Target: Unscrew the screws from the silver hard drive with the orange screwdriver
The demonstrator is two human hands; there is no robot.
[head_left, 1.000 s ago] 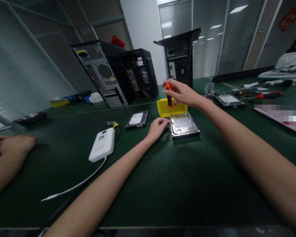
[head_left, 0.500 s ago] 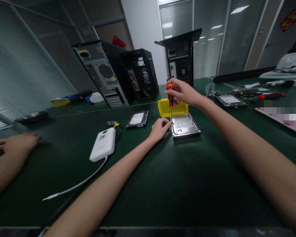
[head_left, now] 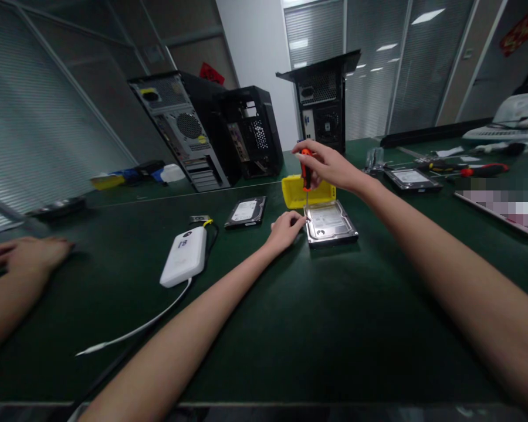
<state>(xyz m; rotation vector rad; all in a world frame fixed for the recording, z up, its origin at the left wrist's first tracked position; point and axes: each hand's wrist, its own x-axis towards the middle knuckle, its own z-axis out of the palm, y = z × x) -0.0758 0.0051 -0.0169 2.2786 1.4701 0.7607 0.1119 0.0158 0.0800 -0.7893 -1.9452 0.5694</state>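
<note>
A silver hard drive (head_left: 331,223) lies flat on the green table (head_left: 290,328). My right hand (head_left: 328,166) is closed round the top of an orange-handled screwdriver (head_left: 305,173), which stands upright with its tip at the drive's left edge. My left hand (head_left: 286,228) rests on the table against the drive's left side, fingers curled at its edge. A yellow tray (head_left: 293,193) sits just behind the drive.
A second hard drive (head_left: 245,211) and a white power bank (head_left: 183,255) with a white cable lie to the left. Three open computer cases stand at the back. Another person's hand (head_left: 29,253) rests at far left. A further drive (head_left: 411,179) and tools lie at right.
My right hand's fingers have shifted slightly round the screwdriver's top. The other person's hand at the left has moved a little. The drive and my left hand stay put.
</note>
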